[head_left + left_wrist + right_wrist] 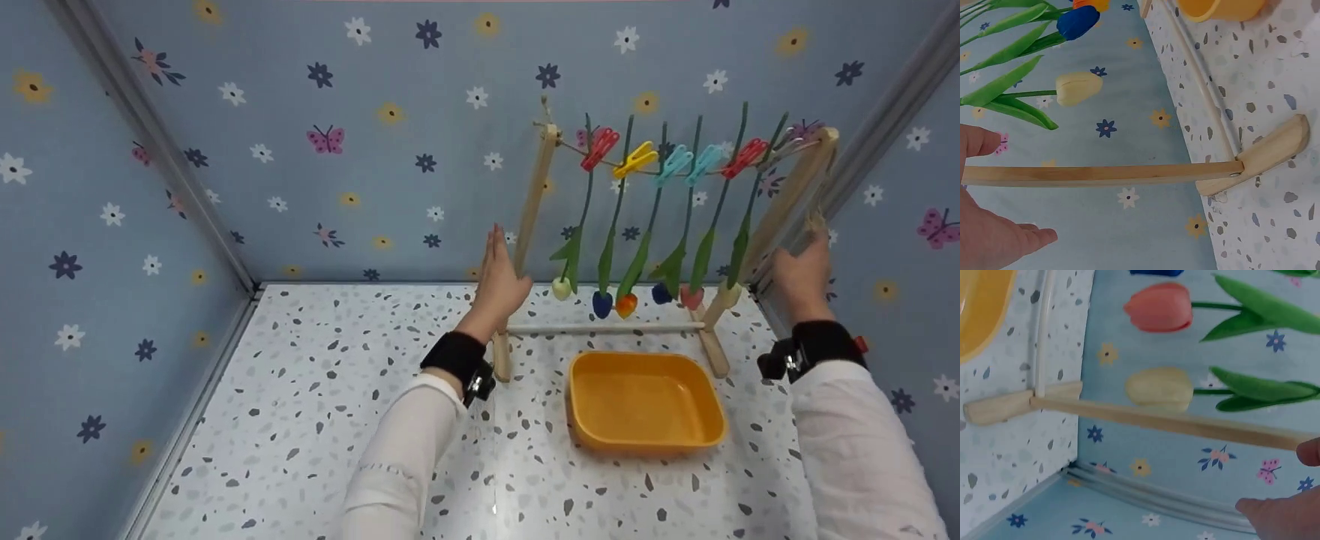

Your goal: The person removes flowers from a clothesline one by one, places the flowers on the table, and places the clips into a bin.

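Note:
A wooden rack [607,328] has a string [645,172] between its two posts. Several tulips hang heads down from it, among them a cream tulip [1079,88] and a pink tulip [1159,307]. Clothespins hold their stems, such as a red one [600,148] and a yellow one [635,160]. My left hand [499,281] is at the left post [534,202], fingers straight; in the left wrist view the post passes between thumb and fingers. My right hand [804,276] is beside the right post [784,199]. Its thumb [1310,451] overlaps the post's edge; whether they touch is unclear.
A yellow plastic basin [645,401] sits on the speckled tabletop [337,420] in front of the rack. Flower-patterned panels [420,97] rise behind and at both sides, the right one close to my right arm.

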A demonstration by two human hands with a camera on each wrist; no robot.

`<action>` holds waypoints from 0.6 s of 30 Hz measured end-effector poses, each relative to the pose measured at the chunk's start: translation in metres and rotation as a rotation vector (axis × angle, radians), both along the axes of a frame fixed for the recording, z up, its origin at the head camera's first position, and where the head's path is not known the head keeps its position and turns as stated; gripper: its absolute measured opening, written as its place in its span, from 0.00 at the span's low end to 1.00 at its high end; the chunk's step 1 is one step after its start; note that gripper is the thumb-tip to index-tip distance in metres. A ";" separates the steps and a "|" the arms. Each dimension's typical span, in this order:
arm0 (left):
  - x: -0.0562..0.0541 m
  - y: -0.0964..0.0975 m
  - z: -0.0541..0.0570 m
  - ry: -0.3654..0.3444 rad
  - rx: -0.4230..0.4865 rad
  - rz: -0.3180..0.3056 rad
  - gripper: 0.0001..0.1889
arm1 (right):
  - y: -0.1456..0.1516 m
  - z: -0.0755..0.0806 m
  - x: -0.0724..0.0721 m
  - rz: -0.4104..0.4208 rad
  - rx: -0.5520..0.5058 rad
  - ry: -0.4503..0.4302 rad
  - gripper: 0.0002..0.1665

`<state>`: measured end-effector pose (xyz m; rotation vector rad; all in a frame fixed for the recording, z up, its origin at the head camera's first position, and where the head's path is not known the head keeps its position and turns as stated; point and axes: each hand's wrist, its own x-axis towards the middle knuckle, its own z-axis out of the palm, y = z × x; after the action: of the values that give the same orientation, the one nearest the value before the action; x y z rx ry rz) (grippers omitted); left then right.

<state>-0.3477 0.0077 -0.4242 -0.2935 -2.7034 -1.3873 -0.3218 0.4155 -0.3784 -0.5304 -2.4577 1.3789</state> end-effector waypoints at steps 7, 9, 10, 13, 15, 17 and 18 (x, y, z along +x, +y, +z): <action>-0.022 0.013 0.006 0.067 -0.007 0.004 0.41 | 0.007 0.002 -0.021 0.136 -0.056 -0.037 0.43; -0.025 0.015 0.003 0.092 -0.048 0.009 0.37 | 0.005 0.002 -0.025 0.177 -0.071 -0.026 0.42; -0.026 0.015 0.002 0.108 -0.067 0.014 0.34 | 0.005 0.003 -0.026 0.193 -0.066 -0.021 0.42; -0.028 0.016 -0.004 0.145 -0.095 0.036 0.30 | 0.003 0.003 -0.029 0.199 -0.027 -0.014 0.39; -0.030 0.017 -0.007 0.159 -0.098 0.051 0.29 | 0.002 0.003 -0.029 0.190 0.006 -0.009 0.37; -0.031 0.017 -0.009 0.161 -0.098 0.058 0.29 | 0.002 0.001 -0.030 0.173 0.053 -0.008 0.36; -0.031 0.017 -0.010 0.161 -0.098 0.060 0.29 | 0.002 0.000 -0.030 0.166 0.075 -0.006 0.35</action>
<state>-0.3786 0.0252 -0.4344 -0.3146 -2.6295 -1.1642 -0.3519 0.4179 -0.3781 -0.3195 -2.5971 1.3392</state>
